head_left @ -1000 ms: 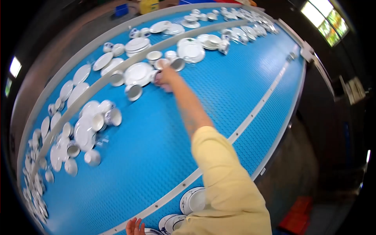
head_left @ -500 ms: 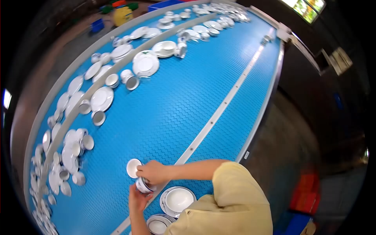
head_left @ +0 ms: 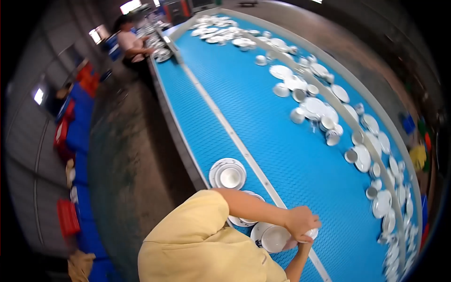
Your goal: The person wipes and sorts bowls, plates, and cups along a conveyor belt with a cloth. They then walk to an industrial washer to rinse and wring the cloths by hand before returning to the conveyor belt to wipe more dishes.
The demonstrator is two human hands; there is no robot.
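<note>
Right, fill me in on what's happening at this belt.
A person in yellow has the left hand and right hand together at a small white piece, mostly covered by the fingers. Crockery stacks stand on the near side of the blue belt, inside the pale strip. Many loose white dishes lie along the far side. Another person stands by more dishes farther off.

A dim brown floor (head_left: 117,136) is lined with blue and red crates (head_left: 68,217) beside a grey wall (head_left: 23,174) pierced by bright windows (head_left: 130,6).
</note>
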